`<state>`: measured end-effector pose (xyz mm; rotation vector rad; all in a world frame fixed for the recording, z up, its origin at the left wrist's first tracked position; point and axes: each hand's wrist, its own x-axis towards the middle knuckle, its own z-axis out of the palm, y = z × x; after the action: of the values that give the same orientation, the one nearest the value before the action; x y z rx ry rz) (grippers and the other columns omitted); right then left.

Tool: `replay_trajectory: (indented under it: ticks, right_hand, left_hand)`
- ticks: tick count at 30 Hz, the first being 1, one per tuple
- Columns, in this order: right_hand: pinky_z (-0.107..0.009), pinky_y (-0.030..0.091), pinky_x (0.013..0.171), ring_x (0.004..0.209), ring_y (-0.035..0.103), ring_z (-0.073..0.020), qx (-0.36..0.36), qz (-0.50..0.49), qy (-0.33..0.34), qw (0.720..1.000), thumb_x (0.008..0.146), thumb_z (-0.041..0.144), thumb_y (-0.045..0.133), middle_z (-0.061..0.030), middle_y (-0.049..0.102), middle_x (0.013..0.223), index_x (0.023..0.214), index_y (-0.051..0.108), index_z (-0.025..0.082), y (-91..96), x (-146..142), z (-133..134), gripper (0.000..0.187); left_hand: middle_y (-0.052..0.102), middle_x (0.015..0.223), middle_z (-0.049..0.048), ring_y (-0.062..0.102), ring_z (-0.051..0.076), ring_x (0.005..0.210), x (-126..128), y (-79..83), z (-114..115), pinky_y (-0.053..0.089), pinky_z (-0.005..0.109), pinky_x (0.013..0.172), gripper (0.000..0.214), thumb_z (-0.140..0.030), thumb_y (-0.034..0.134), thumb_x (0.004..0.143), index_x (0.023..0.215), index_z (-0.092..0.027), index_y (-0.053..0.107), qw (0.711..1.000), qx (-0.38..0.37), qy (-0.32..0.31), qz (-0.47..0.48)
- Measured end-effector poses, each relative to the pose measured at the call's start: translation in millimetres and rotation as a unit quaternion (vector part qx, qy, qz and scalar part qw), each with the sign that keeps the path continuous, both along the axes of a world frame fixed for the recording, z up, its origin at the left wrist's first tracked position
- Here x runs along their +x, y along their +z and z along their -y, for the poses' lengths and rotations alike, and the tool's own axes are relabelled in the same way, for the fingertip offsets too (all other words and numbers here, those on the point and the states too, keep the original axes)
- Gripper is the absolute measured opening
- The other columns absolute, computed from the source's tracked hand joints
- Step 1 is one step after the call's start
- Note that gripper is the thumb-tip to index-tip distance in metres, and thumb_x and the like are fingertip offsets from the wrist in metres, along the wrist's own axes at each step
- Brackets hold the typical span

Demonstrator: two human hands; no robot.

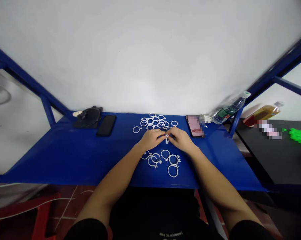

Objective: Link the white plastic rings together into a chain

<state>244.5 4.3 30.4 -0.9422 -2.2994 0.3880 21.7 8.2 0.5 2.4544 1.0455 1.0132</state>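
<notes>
Over the middle of the blue table (72,156), my left hand (152,139) and my right hand (180,139) meet at the fingertips. Both are closed on one small white plastic ring (167,140), seen nearly edge-on between them. The fingers cover its upper part. Beyond my hands lies a loose pile of similar white rings (155,120), with one ring (136,129) apart on its left. Nearer to me, between my forearms, several more white rings (173,170) with small clip-like tabs lie flat, some overlapping. My left forearm partly hides one of them.
A black phone (106,125) and a black pouch or bag (88,117) lie on the left. To the right are a phone with a lit screen (195,126), a white cable (205,118) and a leaning plastic bottle (230,108). Blue metal bars (46,110) flank the table.
</notes>
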Motion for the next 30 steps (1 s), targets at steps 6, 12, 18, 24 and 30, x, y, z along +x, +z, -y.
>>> replay_trajectory:
  ticks: [6, 12, 18, 24, 30]
  right_hand:
    - [-0.034, 0.059, 0.081, 0.088, 0.072, -0.0196, -0.009, -0.043, -0.001, 0.999, 0.097, 0.019, 0.059, -0.0068, 0.077, 0.106, 0.114, 0.069, 0.024, -2.5, -3.6, 2.8, 0.02]
    - [-0.038, 0.059, 0.086, 0.092, 0.074, -0.0218, 0.003, -0.06, -0.021, 0.998, 0.101, 0.029, 0.059, -0.0064, 0.079, 0.103, 0.11, 0.072, 0.025, -2.5, -6.7, 3.9, 0.016]
    - [-0.035, 0.057, 0.082, 0.087, 0.073, -0.0204, 0.009, -0.075, -0.043, 0.996, 0.1, 0.025, 0.058, -0.0041, 0.078, 0.092, 0.093, 0.07, 0.025, -6.7, -11.3, 5.2, 0.014]
    - [-0.036, 0.057, 0.084, 0.091, 0.074, -0.021, 0.004, -0.082, -0.046, 0.996, 0.098, 0.022, 0.056, -0.0047, 0.078, 0.095, 0.091, 0.068, 0.025, -9.1, -12.6, 4.4, 0.015]
    - [-0.035, 0.055, 0.083, 0.086, 0.071, -0.0203, 0.024, -0.086, -0.023, 0.996, 0.098, 0.024, 0.058, -0.004, 0.076, 0.09, 0.088, 0.066, 0.025, -7.0, -10.8, 1.5, 0.013]
  left_hand:
    - [0.078, 0.092, 0.0039, 0.072, 0.017, 0.083, 1.2, -1.1, -0.7, 0.056, 0.031, 0.079, 0.02, -0.033, 0.062, 0.102, 0.1, -0.022, 0.078, 0.998, 0.028, 0.032, 0.039]
    - [0.077, 0.093, 0.0041, 0.071, 0.016, 0.084, -1.0, 1.2, -1.7, 0.056, 0.031, 0.079, 0.018, -0.031, 0.061, 0.103, 0.099, -0.021, 0.075, 0.998, 0.03, 0.032, 0.038]
    - [0.074, 0.093, 0.0034, 0.068, 0.016, 0.086, -1.3, 2.1, -3.2, 0.054, 0.031, 0.079, 0.015, -0.026, 0.058, 0.104, 0.097, -0.02, 0.07, 0.999, -0.008, 0.017, 0.035]
    - [0.071, 0.092, 0.0033, 0.066, 0.015, 0.08, -2.1, 1.3, -3.0, 0.052, 0.03, 0.074, 0.011, -0.028, 0.064, 0.1, 0.094, -0.019, 0.066, 0.998, -0.026, 0.024, 0.044]
    - [0.072, 0.095, 0.0048, 0.068, 0.017, 0.086, -3.0, 4.7, -1.5, 0.053, 0.031, 0.08, 0.011, -0.026, 0.06, 0.102, 0.098, -0.019, 0.068, 0.999, -0.012, 0.012, 0.027]
